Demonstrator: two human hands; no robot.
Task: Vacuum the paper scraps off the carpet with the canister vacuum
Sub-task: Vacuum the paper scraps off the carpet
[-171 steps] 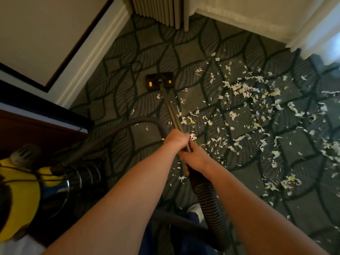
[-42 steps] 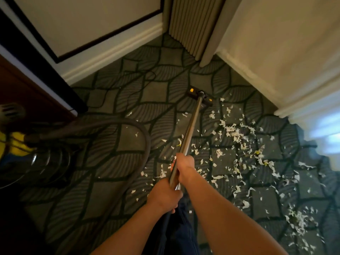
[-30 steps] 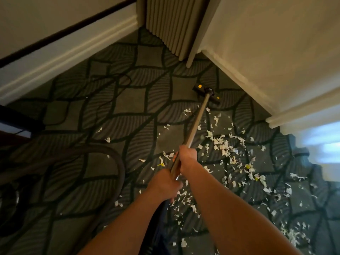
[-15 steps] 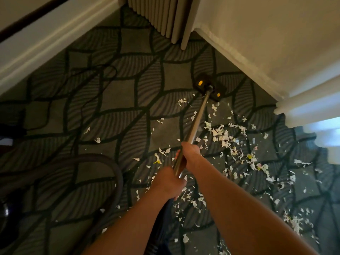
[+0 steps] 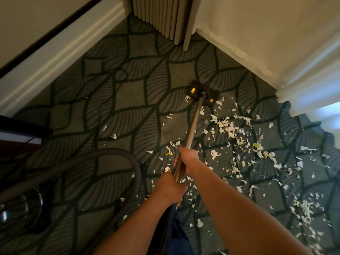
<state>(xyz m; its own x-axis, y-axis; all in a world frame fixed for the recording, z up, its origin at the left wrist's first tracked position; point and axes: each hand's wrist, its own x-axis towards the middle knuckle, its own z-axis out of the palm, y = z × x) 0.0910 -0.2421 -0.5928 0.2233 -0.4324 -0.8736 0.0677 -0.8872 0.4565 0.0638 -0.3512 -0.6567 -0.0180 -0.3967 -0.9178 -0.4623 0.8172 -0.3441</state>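
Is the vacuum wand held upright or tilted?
Tilted: the wand slants from the right hand forward and down to the floor head on the carpet.

Carpet (image 5: 128, 96): grey, dark leaf-and-diamond pattern.
Paper scraps (image 5: 228, 127): white, a few yellow; thick over the right half, sparse toward the middle.
Floor head (image 5: 202, 92): flat, near the far corner, beside the scraps.
Hose (image 5: 128, 162): looped, left half.
Canister (image 5: 22, 208): near left edge.
Cord (image 5: 103, 100): thin, dark, far left.
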